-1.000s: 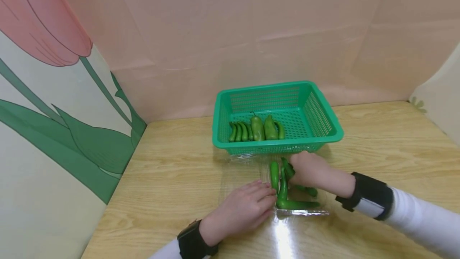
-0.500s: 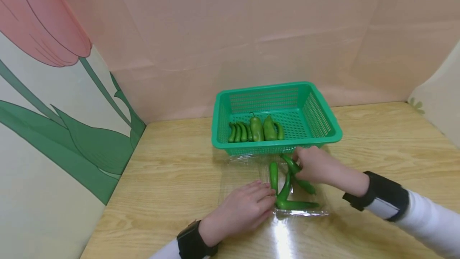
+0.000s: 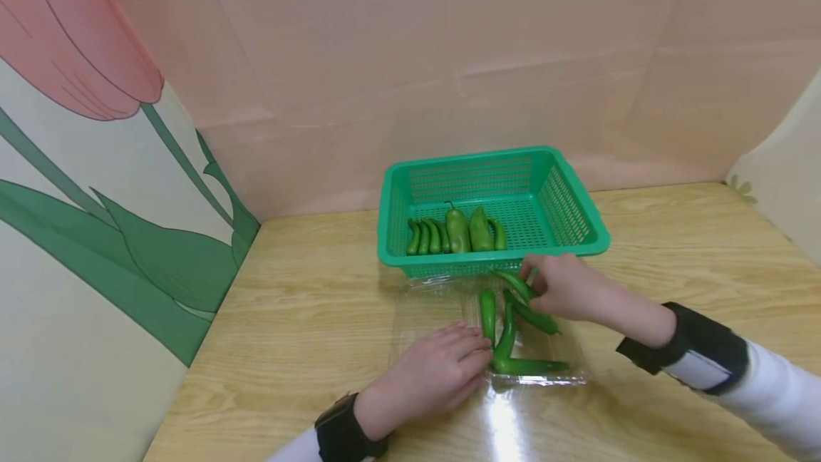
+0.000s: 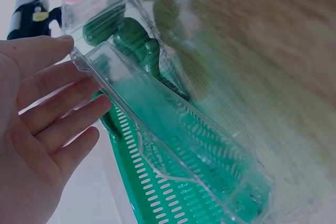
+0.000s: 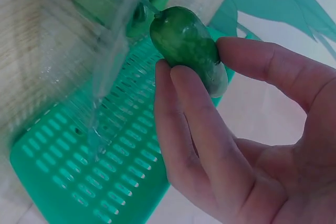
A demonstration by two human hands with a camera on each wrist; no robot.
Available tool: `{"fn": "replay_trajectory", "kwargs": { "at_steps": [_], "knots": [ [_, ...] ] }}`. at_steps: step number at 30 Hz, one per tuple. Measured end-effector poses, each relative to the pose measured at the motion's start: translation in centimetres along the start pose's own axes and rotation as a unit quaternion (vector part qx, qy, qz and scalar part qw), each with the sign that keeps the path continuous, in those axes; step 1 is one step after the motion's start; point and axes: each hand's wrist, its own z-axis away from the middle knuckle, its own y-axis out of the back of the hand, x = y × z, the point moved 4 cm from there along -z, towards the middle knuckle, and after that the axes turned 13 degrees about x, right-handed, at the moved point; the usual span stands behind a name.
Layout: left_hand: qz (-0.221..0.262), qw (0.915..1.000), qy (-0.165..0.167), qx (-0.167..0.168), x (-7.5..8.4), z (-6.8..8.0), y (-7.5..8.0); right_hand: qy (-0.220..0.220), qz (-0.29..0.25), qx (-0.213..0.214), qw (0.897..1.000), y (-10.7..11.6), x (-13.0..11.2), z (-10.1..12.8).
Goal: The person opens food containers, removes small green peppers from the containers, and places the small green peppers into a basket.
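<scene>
My right hand (image 3: pixel 561 289) pinches a green pepper (image 3: pixel 516 284) between thumb and fingers, lifted a little above the clear plastic tray (image 3: pixel 545 376); the right wrist view shows the pepper (image 5: pixel 188 45) gripped at its end. My left hand (image 3: pixel 442 369) lies flat with straight fingers against the tray's left side; in the left wrist view the fingers (image 4: pixel 58 114) touch the clear tray wall (image 4: pixel 157 124). Several green peppers (image 3: pixel 507 337) lie in the tray. The green basket (image 3: pixel 590 237) behind it holds several more peppers (image 3: pixel 455 232).
The wooden table (image 3: pixel 308 319) is bounded by a pink back wall (image 3: pixel 449 55) and a flower-painted panel (image 3: pixel 96 198) on the left. A cream panel (image 3: pixel 782 162) stands at the far right. The basket sits directly behind the tray.
My right hand has lifted one pepper out of the tray and moved it up toward the basket's front edge. The left hand has stayed put.
</scene>
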Motion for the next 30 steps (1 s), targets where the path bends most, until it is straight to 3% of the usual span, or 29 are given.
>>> {"fn": "replay_trajectory", "kwargs": {
  "at_steps": [30],
  "knots": [
    [0.002,1.0000,0.006,-0.003,0.1,0.0,-0.1,-0.002,-0.019,0.020,1.000,6.0,-2.2,0.9]
  ]
}}
